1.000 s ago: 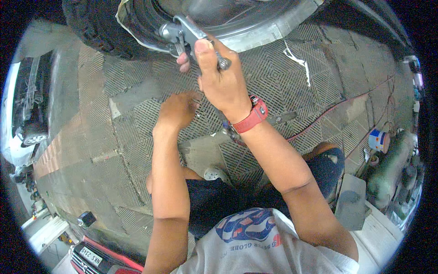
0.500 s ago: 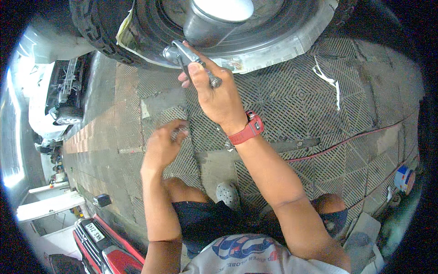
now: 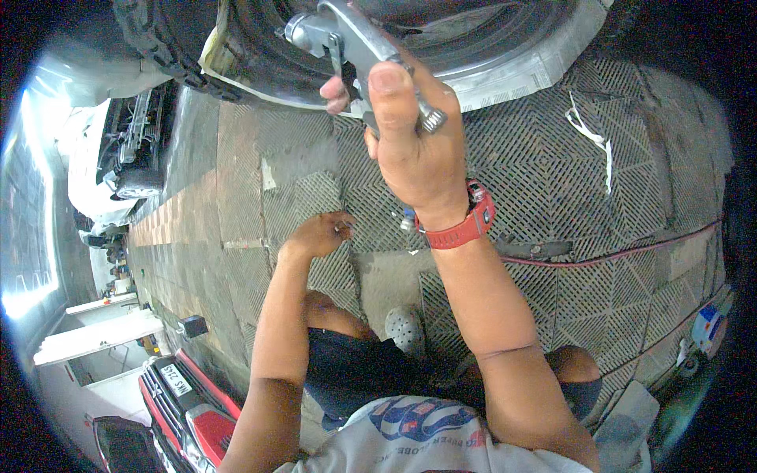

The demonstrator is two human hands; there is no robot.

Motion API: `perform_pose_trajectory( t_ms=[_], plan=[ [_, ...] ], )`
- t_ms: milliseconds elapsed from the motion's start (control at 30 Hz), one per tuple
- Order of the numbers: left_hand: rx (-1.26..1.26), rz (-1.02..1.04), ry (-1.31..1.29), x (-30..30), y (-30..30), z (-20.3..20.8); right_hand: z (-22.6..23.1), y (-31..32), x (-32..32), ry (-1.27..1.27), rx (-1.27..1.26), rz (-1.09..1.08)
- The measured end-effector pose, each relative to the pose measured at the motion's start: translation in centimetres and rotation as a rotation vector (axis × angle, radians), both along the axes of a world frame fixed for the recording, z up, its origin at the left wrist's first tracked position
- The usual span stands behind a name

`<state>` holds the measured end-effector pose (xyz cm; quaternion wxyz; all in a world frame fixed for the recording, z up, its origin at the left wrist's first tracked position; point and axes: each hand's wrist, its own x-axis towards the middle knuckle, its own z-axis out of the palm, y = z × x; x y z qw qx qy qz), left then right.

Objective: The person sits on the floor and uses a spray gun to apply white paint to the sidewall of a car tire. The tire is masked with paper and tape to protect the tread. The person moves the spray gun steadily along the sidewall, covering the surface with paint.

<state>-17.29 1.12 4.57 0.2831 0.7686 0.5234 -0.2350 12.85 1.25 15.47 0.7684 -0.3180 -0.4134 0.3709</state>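
My right hand [image 3: 422,150] is raised in front of the wheel, its fingers wrapped round the handle of a metal spray gun [image 3: 359,43]. The gun's nozzle end points left, and its top reaches the picture's upper edge; its cup is out of view. A red watch [image 3: 461,229] is on that wrist. Lower and to the left, my left hand [image 3: 319,234] hangs over the floor with its fingers curled in and nothing visible in them. Beyond the gun is a wheel with a dark tyre [image 3: 146,39], its inner edge lined with printed paper [image 3: 544,79].
Grated floor tiles [image 3: 528,165] spread beneath me. A red hose [image 3: 615,256] runs across them at right, and a white strip [image 3: 595,138] lies farther off. At left stand a red-fronted vehicle [image 3: 209,430] and a white car [image 3: 95,158]. A blue and white can [image 3: 708,327] is at far right.
My right hand has lifted the spray gun closer to my view and slightly right, taking its cup out of the picture. My left hand has shifted right, fingers curling. The view has also shifted.
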Motion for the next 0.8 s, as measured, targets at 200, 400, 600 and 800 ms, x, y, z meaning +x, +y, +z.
perform_pose_trajectory(
  t_ms=[200,400,600,800],
  plan=[
    [-0.102,0.034,-0.021,-0.6,0.9,-1.5,-1.8,0.1,-2.6,0.031,-0.282,0.131],
    [-0.075,-0.041,0.032,-1.5,0.9,-2.3,-3.6,0.2,-4.0,-0.067,-0.288,0.089],
    [-0.101,0.037,0.093,-1.0,0.4,-0.6,-1.2,1.0,-3.1,-0.178,0.04,-0.084],
    [-0.104,0.01,0.052,-2.3,0.3,-1.0,0.9,1.5,-0.2,-0.13,0.179,-0.332]
  ],
)
